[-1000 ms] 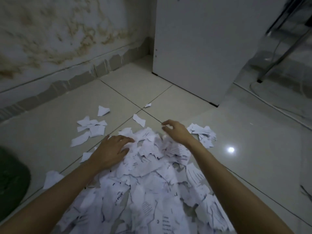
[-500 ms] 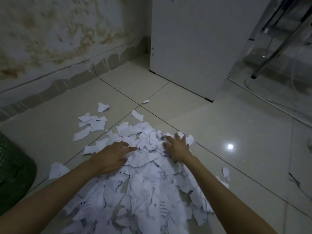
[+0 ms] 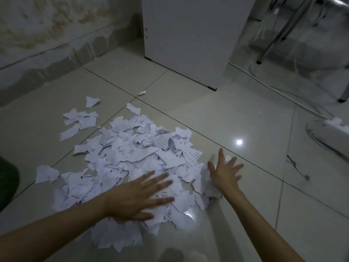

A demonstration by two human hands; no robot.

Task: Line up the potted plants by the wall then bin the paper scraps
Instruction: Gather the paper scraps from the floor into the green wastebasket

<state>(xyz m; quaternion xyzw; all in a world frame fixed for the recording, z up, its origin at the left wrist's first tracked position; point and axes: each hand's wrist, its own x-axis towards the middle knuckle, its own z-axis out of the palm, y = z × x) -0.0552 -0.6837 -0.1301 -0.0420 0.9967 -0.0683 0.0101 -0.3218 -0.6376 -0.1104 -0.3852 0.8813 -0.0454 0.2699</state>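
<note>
Paper scraps (image 3: 136,159) lie heaped mid-floor, now raked closer together. The left hand (image 3: 139,195) presses flat on them; the right hand (image 3: 224,173), fingers spread, has swung to the heap's right edge. Binning looks near.

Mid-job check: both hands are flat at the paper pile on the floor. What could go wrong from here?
1. Stray scraps lie apart from the main pile, toward the wall; they could get left behind.
2. The left hand and right hand are spread flat, gripping nothing; sweeping on the glossy floor tiles may scatter pieces rather than gather them.
3. The light is dim, so small bits like the far scrap are easy to miss.
</note>
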